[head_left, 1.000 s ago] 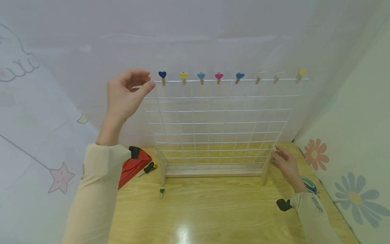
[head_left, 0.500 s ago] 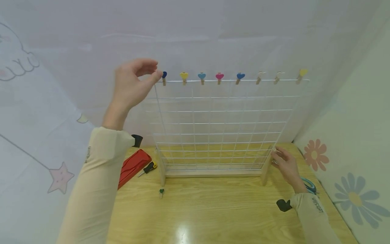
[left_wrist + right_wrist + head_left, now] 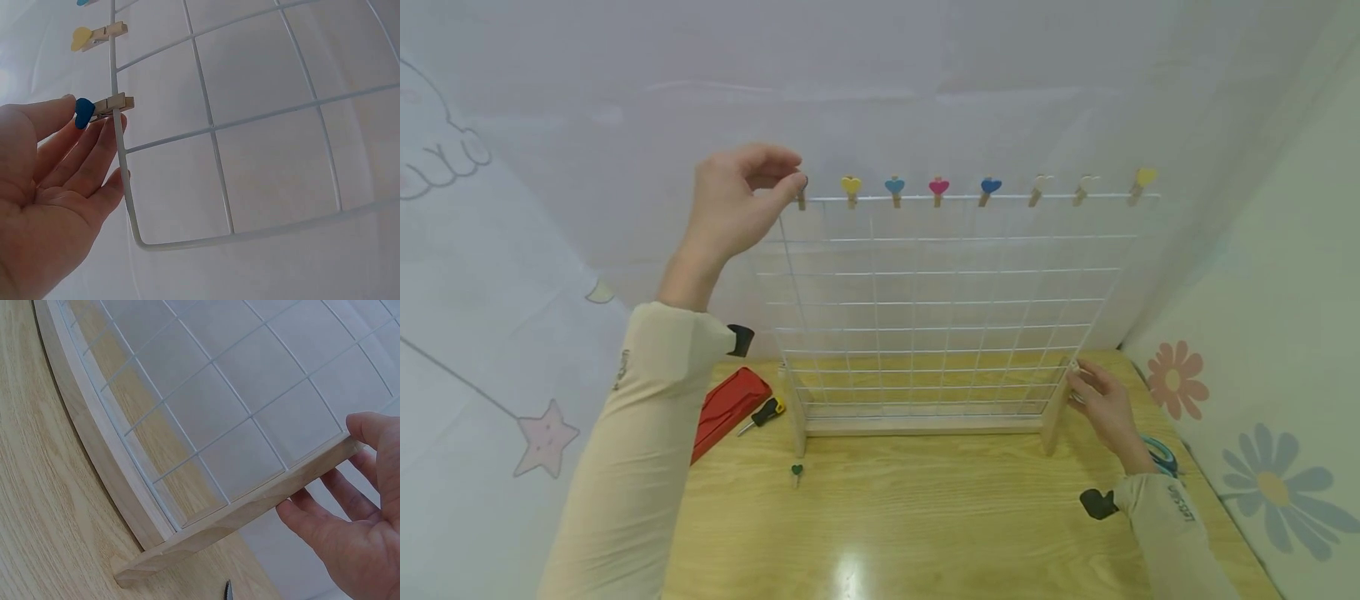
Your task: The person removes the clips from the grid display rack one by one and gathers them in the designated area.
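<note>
A white wire grid panel [image 3: 951, 272] stands upright in a wooden stand [image 3: 925, 425]. Small wooden clothespins with colored hearts line its top wire, among them a yellow one [image 3: 851, 187] and a pink one [image 3: 938, 189]. At the top left corner my left hand [image 3: 730, 204] pinches the dark blue heart clothespin [image 3: 103, 109], its thumb at the heart and fingers behind; the clip's jaws sit over the wire. Low on the right side, my right hand [image 3: 1103, 404] grips the upper end of the stand's side post [image 3: 250, 509], thumb on one face and fingers beneath.
A green heart clothespin [image 3: 797, 472] lies on the wood-grain table [image 3: 887, 517] before the stand's left foot. Left of the stand are a red case [image 3: 730, 408] and a screwdriver [image 3: 765, 412]. Teal-handled scissors [image 3: 1161, 454] lie behind my right wrist.
My left hand has moved right and slightly up from the grid's corner to the dark blue clothespin, now covering most of its heart. My right hand has stayed on the post.
</note>
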The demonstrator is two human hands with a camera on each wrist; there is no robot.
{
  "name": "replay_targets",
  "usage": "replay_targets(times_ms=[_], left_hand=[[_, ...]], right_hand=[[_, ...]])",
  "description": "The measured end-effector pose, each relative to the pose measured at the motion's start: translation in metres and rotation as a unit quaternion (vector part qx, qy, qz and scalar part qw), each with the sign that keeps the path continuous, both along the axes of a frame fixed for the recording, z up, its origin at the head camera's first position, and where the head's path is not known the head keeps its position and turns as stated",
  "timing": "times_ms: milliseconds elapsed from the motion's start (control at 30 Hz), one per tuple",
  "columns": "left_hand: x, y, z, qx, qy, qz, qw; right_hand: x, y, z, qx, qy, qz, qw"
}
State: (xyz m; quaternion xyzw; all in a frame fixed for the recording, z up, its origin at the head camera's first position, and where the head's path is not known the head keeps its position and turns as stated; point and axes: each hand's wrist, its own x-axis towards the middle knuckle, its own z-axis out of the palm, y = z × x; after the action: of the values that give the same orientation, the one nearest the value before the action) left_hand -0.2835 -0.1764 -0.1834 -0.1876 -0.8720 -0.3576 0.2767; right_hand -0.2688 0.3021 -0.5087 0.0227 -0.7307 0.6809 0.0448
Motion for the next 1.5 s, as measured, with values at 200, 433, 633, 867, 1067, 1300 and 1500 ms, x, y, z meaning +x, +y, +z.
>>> replay_targets(times_ms=[200, 433, 633, 867, 1067, 1300, 1500], left_hand=[[-0.0013, 0.0020, 0.0004, -0.009, -0.015, -0.001, 0.9998], [-0.0021, 0.0024, 0.0008, -0.009, -0.024, 0.001, 0.9997], [-0.0015, 0.0028, 0.0024, -0.025, -0.044, 0.011, 0.9987], [-0.0018, 0.0033, 0.0024, -0.036, -0.045, 0.015, 0.9982], [-0.0036, 0.0037, 0.0010, -0.040, -0.025, 0.018, 0.9987], [-0.0053, 0.0055, -0.0009, -0.038, -0.019, 0.028, 0.9987], [-0.0059, 0.0072, -0.0037, -0.030, 0.006, 0.028, 0.9991]], right_hand=[[-0.0011, 0.0000, -0.0012, -0.013, 0.001, -0.002, 0.9999], [-0.0017, -0.0007, -0.0009, -0.013, -0.001, -0.004, 0.9999], [-0.0004, -0.0004, 0.0010, -0.021, -0.008, 0.001, 0.9997], [0.0005, -0.0004, 0.0026, -0.010, -0.016, 0.001, 0.9998], [-0.0014, 0.0009, 0.0008, -0.009, -0.011, 0.006, 0.9999], [-0.0005, 0.0006, 0.0016, -0.009, -0.015, 0.005, 0.9998], [-0.0002, 0.0009, 0.0014, -0.003, -0.012, 0.006, 0.9999]])
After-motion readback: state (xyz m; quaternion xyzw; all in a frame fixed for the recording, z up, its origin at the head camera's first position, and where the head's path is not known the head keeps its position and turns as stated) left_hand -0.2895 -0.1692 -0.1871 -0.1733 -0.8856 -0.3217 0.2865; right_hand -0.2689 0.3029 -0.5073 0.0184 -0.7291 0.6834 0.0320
